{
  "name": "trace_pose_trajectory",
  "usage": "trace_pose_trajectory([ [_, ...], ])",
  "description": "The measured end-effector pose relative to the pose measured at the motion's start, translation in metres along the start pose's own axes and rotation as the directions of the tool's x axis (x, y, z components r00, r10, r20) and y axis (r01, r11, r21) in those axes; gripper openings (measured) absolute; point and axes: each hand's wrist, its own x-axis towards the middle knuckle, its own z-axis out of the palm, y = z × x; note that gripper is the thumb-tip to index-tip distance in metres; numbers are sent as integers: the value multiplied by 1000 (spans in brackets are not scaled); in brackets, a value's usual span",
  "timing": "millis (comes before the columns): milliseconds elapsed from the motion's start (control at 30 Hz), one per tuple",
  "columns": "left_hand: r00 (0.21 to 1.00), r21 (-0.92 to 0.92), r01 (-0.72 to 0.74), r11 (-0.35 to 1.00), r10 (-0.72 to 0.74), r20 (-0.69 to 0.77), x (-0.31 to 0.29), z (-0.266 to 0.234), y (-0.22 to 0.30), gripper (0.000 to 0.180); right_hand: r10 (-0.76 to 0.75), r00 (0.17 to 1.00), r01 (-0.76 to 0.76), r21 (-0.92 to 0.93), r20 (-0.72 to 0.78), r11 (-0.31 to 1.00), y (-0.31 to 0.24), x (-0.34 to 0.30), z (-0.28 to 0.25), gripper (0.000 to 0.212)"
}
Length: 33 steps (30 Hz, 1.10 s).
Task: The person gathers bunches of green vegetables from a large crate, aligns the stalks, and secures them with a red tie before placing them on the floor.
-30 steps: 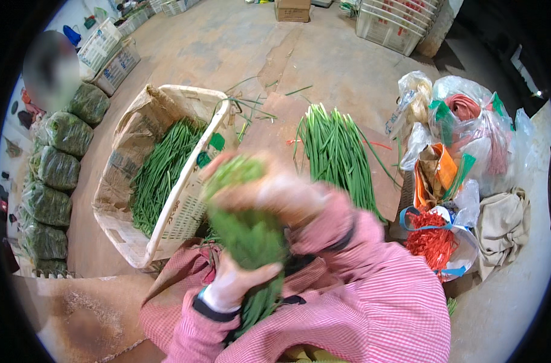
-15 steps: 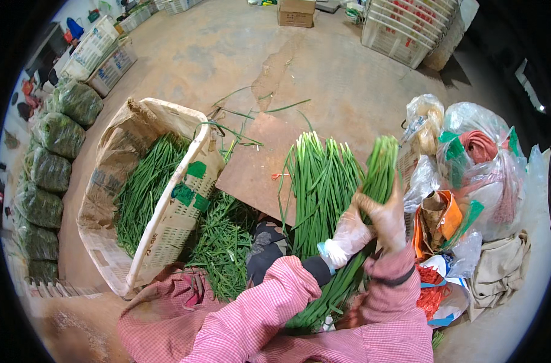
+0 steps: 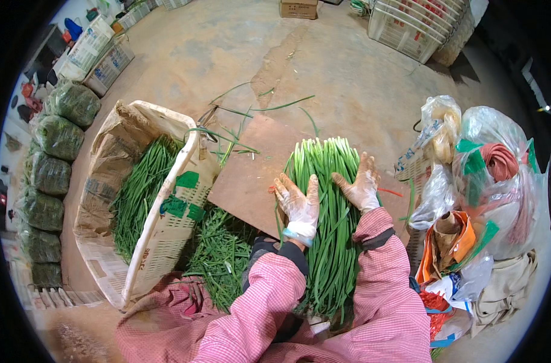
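Note:
A thick pile of garlic chives [image 3: 327,224] lies in front of me, its pale stem ends pointing away and its green leaves trailing toward my lap. Against the left side of the pile rests my left hand [image 3: 299,204], gloved, with fingers spread. On the opposite side, near the stem ends, my right hand [image 3: 361,186] is also gloved and open, its thumb over the stalks. Beneath the stems is a flat brown board [image 3: 245,175]. A red tie strip [image 3: 390,192] shows just beyond my right hand.
To the left stands a tilted white crate [image 3: 160,233] holding more chives, with loose greens [image 3: 218,260] beside it. Wrapped green bundles [image 3: 48,172] are stacked farther left. Plastic bags [image 3: 490,163] and an orange wrapper [image 3: 460,242] sit at right. Stacked crates [image 3: 408,30] stand at the back.
The bunch gripped in both hands at the right now lies with the pile on the board. My hands have let go, moved left and parted to either side of it.

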Motion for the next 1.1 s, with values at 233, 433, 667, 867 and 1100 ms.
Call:
trace_pose_trajectory([
  [233,956,3,113,994,-109,271,-11,33,9,103,74,978,-122,243,197,962,-20,-4,24,116],
  [433,954,14,61,998,-63,292,-17,43,5,105,94,996,-92,159,-7,983,-8,-5,50,106],
  [667,880,303,11,953,-153,450,-15,-2,5,94,-30,981,98,347,-194,933,-30,-33,36,64],
  [867,887,-689,-350,635,461,-26,50,-183,-23,39,11,996,-62,-628,-86,776,-65,-11,-4,72],
  [1100,936,-107,-111,988,67,-346,194,-402,-250,28,-713,653,754,132,-254,644,-285,-24,16,44],
])
